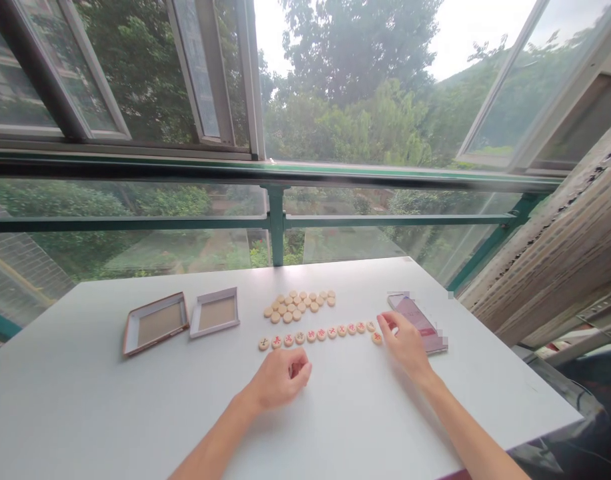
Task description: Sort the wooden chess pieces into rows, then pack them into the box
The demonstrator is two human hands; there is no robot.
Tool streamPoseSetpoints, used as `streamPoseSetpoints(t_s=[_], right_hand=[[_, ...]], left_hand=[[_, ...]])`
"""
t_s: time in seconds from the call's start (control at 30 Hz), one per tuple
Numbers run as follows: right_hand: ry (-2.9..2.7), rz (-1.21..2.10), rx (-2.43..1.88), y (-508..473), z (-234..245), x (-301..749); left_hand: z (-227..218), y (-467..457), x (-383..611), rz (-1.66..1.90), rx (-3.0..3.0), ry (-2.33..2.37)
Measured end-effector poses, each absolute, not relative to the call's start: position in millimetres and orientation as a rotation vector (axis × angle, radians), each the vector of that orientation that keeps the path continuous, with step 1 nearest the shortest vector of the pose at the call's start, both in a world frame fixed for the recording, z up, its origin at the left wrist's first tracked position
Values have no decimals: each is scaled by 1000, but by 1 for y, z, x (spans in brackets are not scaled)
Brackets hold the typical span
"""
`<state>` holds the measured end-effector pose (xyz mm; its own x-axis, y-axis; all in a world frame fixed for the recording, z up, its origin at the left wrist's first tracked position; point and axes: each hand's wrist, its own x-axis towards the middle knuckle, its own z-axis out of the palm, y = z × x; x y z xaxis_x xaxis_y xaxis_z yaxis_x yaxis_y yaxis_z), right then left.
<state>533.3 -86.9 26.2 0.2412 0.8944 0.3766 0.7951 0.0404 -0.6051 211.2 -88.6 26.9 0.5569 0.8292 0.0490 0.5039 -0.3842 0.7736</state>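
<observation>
Several round wooden chess pieces with red or dark characters lie face up in a row [315, 335] on the white table [85, 400]. Behind that row, a cluster of blank-side-up pieces [298, 305] is bunched together. My right hand [404, 343] rests near the row's right end, fingers bent, its fingertips touching the last piece [376, 339]. My left hand [280, 379] lies in front of the row with its fingers curled in; nothing shows inside it.
Two shallow box halves, one brown-edged [155, 323] and one pale-edged [215, 312], lie at the left. A phone [419, 322] lies just behind my right hand. Behind the table stand a green railing [276, 223] and open windows; a worn wall is at the right.
</observation>
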Motion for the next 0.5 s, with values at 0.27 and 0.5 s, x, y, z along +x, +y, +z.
streamPoseSetpoints(t_s=[0.27,0.5], right_hand=[[-1953,280,-1624,-5,60,495],[-1901,232,-1798,15,42,455]], left_hand=[[24,-88,211,570,2060,1064],[25,-89,211,570,2088,1074]])
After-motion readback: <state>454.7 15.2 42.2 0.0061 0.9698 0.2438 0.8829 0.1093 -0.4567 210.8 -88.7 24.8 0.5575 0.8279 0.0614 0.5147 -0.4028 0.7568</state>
